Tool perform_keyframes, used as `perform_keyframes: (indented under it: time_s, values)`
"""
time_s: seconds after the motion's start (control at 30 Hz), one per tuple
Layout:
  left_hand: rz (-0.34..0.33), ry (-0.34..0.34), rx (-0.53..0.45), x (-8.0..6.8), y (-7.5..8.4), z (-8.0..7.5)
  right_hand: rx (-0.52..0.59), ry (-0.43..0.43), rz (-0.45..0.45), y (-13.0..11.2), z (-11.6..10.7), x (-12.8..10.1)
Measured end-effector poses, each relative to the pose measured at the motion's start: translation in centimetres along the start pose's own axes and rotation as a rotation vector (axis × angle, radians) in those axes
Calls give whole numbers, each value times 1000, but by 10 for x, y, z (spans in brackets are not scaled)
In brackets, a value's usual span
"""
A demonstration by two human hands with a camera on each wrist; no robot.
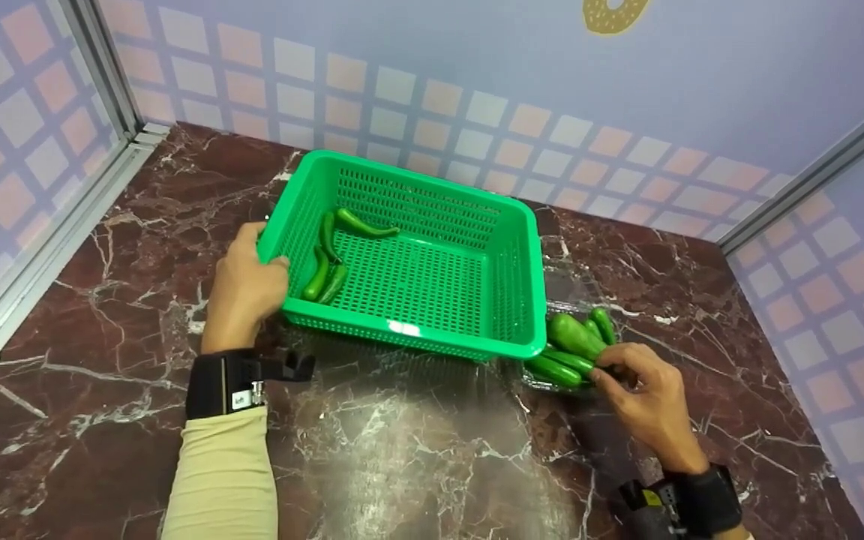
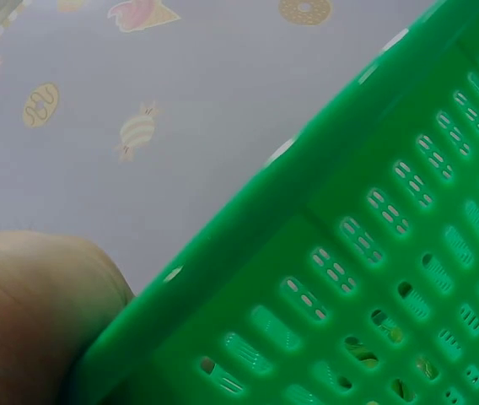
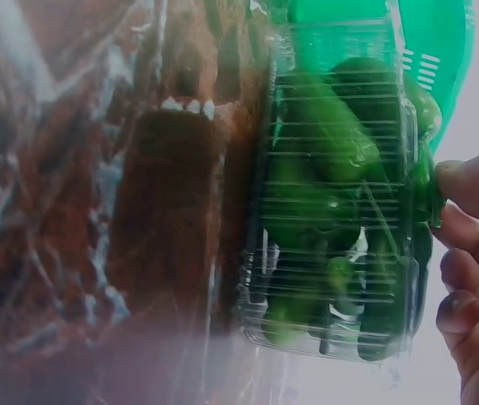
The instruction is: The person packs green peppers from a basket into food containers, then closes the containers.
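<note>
My left hand (image 1: 246, 281) grips the left rim of a green plastic basket (image 1: 409, 336), thumb over the edge. In the left wrist view, part of that hand (image 2: 41, 316) shows beside the slotted basket wall (image 2: 307, 202). Several slender green peppers (image 1: 361, 224) lie at the basket's left end. To the right, a clear plastic box (image 3: 328, 342) is filled with green peppers (image 1: 576, 337), heaped up to its top. My right hand (image 1: 649, 394) is at the box's right side, pinching a green pepper (image 3: 423, 181) between thumb and fingers. The basket's near right corner overlaps the box in the head view.
Dark red marbled tabletop (image 1: 402, 450) lies under everything. A patterned wall panel (image 1: 477, 75) stands close behind the basket, with side panels at left and right. Metal rails (image 1: 49, 262) run along the panel joints.
</note>
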State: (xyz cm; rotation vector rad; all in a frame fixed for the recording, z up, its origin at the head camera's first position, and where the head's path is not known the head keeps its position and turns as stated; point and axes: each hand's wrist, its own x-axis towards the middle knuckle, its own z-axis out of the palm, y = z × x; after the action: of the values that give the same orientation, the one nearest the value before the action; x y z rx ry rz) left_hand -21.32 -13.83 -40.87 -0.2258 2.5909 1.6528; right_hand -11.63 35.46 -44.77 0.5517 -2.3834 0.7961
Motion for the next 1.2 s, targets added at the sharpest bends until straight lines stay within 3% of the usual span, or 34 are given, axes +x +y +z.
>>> perform_keyframes:
  time_s: [0.17, 0.4, 1.0, 1.1, 1.2]
  values:
    - [7, 2, 11, 0, 1, 0, 11, 44, -45, -4, 0, 3]
    - [16, -5, 5, 0, -1, 0, -103, -94, -77, -15, 13, 7]
    - [13, 42, 16, -2, -1, -4, -160, -180, -15, -27, 14, 17]
    - [11, 60, 35, -2, -1, -1, -122, -161, -25, -34, 8, 29]
    - [12, 63, 45, -1, 0, 1, -87, -125, -65, -47, 2, 55]
